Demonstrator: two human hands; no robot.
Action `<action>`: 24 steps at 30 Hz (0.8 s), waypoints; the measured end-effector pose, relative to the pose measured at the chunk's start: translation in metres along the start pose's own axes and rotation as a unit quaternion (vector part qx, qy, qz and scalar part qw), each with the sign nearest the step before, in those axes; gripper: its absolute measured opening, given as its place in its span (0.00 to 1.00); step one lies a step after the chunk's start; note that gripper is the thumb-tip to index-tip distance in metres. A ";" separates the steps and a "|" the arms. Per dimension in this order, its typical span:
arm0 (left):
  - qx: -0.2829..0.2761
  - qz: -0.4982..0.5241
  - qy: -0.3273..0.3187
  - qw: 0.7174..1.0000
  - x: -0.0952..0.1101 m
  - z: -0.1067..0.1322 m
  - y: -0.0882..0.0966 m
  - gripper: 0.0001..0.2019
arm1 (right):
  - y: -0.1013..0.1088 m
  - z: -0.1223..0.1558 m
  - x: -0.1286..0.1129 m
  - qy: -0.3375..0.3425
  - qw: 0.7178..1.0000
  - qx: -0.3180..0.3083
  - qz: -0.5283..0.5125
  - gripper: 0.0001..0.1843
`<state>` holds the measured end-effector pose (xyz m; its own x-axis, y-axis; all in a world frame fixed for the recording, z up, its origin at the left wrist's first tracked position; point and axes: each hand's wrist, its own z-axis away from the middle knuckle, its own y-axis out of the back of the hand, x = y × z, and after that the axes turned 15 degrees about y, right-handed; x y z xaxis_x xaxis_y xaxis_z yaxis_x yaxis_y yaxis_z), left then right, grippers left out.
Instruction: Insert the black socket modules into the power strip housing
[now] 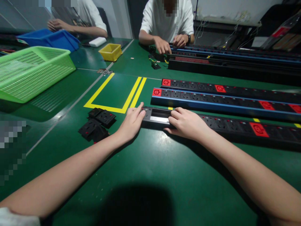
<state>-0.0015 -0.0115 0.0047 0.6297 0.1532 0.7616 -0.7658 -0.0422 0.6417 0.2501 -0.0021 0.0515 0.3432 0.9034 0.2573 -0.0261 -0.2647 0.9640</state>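
Note:
A long black power strip (230, 127) lies across the green table in front of me, with rows of sockets and a red socket (259, 129). Near its left end is an open slot with a bright metallic inside (159, 119). My left hand (132, 122) grips that left end, thumb and fingers closed around it. My right hand (188, 124) is closed over the strip at the slot's right side, fingers curled over the top and thumb along the near side; whatever lies under the fingers is hidden. Beside my left hand sit several loose black socket modules (90, 128).
Two finished-looking strips, one blue-sided (199, 103), lie just beyond. Farther back, a co-worker's hands (162, 45) work at more strips (223, 67). At left are a green basket (35, 78), a blue bin (50, 39) and a yellow box (110, 52). Yellow tape (108, 110) marks the table.

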 end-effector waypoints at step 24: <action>0.017 -0.211 -0.240 0.947 0.018 0.032 -0.002 0.18 | -0.001 0.009 0.007 -0.050 0.977 0.131 -0.163 0.35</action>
<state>0.0160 -0.0403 0.0201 0.8721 -0.3025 0.3845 -0.4328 -0.1104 0.8947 0.2615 0.0017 0.0517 0.3841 0.9197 -0.0818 0.3365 -0.0569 0.9400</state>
